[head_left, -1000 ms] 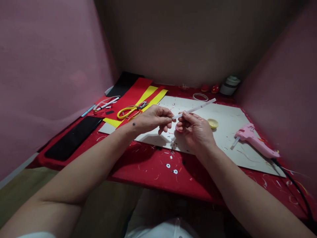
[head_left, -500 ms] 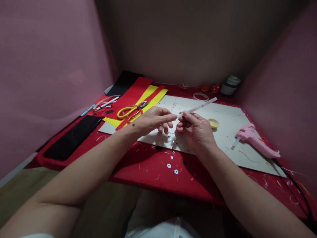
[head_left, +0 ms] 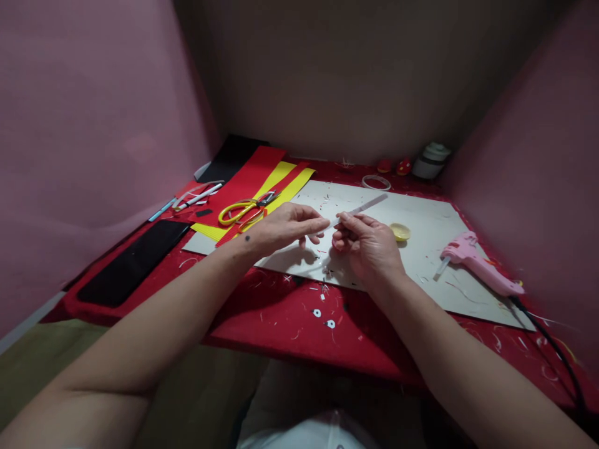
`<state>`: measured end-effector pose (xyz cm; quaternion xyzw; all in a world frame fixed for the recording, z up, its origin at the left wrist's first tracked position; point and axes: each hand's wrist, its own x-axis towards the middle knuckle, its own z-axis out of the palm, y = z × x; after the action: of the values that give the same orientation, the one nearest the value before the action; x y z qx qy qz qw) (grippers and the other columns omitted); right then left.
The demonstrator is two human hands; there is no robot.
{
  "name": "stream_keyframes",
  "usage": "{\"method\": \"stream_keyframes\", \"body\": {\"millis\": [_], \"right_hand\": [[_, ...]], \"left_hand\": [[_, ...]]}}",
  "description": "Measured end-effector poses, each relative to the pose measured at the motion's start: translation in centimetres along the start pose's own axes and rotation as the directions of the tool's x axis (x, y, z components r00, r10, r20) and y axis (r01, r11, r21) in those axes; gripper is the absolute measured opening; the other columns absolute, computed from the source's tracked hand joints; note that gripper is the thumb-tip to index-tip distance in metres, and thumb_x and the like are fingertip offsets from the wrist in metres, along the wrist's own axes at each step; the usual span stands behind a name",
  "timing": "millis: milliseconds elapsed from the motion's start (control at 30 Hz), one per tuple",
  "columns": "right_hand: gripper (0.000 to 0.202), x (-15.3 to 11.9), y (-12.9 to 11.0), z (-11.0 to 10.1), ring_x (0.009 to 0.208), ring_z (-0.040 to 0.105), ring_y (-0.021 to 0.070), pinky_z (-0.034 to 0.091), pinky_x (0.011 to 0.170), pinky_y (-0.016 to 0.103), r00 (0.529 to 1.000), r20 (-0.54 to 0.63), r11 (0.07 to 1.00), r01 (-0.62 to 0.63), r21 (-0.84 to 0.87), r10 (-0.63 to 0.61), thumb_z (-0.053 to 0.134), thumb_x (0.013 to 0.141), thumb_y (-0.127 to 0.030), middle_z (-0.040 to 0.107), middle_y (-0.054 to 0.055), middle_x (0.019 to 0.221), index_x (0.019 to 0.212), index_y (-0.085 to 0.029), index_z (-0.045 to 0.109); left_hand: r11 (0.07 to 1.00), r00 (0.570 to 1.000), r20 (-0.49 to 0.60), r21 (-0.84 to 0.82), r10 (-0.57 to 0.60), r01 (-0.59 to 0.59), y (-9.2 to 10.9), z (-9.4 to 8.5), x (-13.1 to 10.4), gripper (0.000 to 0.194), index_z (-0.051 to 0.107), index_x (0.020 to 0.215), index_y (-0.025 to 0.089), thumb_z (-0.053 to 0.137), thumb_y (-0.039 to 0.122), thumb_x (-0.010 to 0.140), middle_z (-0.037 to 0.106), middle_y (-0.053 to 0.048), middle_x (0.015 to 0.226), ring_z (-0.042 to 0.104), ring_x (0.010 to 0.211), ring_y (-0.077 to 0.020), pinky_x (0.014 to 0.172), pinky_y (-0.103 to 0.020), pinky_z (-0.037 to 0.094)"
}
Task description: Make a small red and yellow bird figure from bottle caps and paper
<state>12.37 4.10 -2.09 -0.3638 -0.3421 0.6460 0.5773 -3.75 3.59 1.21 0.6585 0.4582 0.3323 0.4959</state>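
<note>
A thin white strip (head_left: 369, 203) is pinched between the thumb and fingers of my right hand (head_left: 369, 243), its far end pointing up and to the right. The near end reaches the fingertips of my left hand (head_left: 297, 226), whose thumb and index finger close around it. Both hands are above the white board (head_left: 421, 215), casting shadows on it. Just right of my right hand lies a small yellow dish (head_left: 400, 232). Yellow-handled scissors (head_left: 241, 211) rest left of my left hand on coloured sheets.
A pink glue gun (head_left: 482, 265) with a black cord lies at the right. Red, yellow and black sheets (head_left: 253, 174), a black phone-like slab (head_left: 135, 262) and pens are at the left. A grey jar (head_left: 431, 160) and tape ring (head_left: 375, 182) stand behind; scraps litter the red cloth (head_left: 281, 318).
The strip's far end has dropped down and to the left. My left fingers have drawn closer together, and the whole view has shifted slightly.
</note>
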Motion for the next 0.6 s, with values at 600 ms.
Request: {"method": "stream_keyframes", "body": {"millis": [600], "right_hand": [[0.017, -0.4, 0.1, 0.3, 0.048, 0.058, 0.0088, 0.044, 0.041, 0.019, 0.997, 0.078, 0.998, 0.008, -0.066, -0.003, 0.077, 0.066, -0.024, 0.065, 0.001, 0.064, 0.069, -0.015, 0.063]], "left_hand": [[0.996, 0.998, -0.030, 0.062, 0.063, -0.061, -0.2, -0.4, -0.3, 0.011, 0.061, 0.073, 0.012, 0.063, 0.020, 0.081, 0.057, 0.002, 0.059, 0.050, 0.053, -0.0065, 0.051, -0.019, 0.039]]}}
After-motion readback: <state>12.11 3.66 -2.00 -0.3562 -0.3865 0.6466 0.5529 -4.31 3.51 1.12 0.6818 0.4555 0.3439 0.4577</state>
